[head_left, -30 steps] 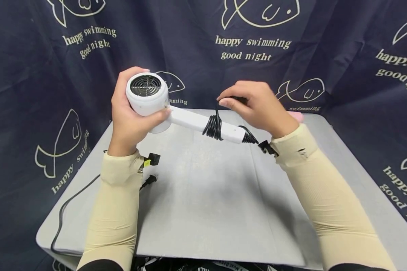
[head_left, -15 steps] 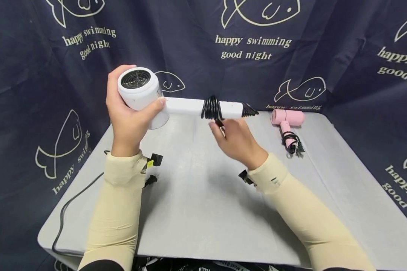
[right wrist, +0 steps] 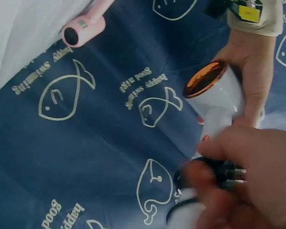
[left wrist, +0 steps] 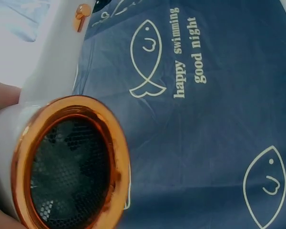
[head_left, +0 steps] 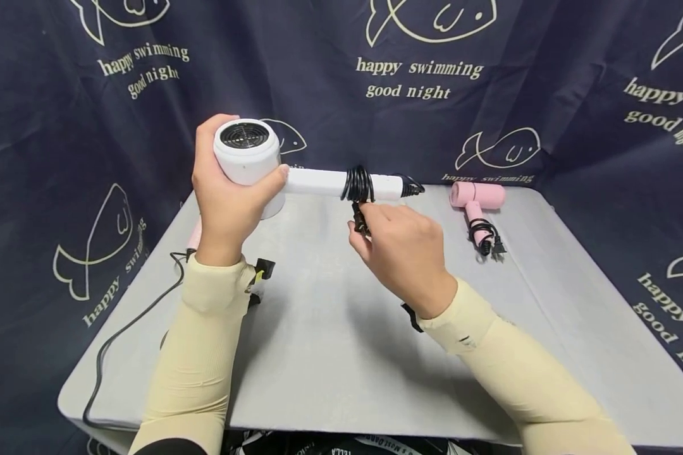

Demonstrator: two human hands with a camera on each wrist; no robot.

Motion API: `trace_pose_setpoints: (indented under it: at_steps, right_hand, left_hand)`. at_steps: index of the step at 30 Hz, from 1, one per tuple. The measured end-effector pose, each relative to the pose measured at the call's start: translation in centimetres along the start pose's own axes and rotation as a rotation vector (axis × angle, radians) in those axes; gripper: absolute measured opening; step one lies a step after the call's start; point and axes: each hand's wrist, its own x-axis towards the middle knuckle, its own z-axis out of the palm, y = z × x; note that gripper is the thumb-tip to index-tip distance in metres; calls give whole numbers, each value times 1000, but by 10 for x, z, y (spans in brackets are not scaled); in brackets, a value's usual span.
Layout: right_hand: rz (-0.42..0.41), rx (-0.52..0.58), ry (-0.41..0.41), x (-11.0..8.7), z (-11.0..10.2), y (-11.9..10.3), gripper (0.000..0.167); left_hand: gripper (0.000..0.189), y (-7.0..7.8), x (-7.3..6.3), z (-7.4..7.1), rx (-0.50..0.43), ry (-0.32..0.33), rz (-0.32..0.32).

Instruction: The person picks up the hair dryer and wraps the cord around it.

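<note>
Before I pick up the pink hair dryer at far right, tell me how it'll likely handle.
On the pink hair dryer, the rounded barrel might rock if pushed, but the jutting handle should check rolling. The black cord is wound around that handle, so probably lifts with it; the plug pokes out and may dangle.

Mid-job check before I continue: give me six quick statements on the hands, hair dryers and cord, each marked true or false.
1. The left hand grips the white hair dryer. True.
2. It is lying flat at rest. False: it is held up above the table.
3. The right hand holds the black plug. True.
4. Its wiring hangs fully unwound. False: the black cord is wound around the handle.
5. The pink hair dryer at right touches neither hand. True.
6. The white one's outlet is rimmed in blue. False: the rim is orange.
</note>
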Motion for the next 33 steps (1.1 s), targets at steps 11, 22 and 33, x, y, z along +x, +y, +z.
trace_pose_setpoints:
  at_steps: [11,22,33]
  right_hand:
    - [-289,270,123,-1,14,21,21]
    - [-194,643,-84,-25,36,44,32]
    - [757,561,-143,-65,72,120,32]
  left_hand:
    - [76,-24,4,-9,277,-260,-158]
    - [87,-39,-1,5,231,-548,-95]
    - [54,-37,0,3,217,-449,-30]
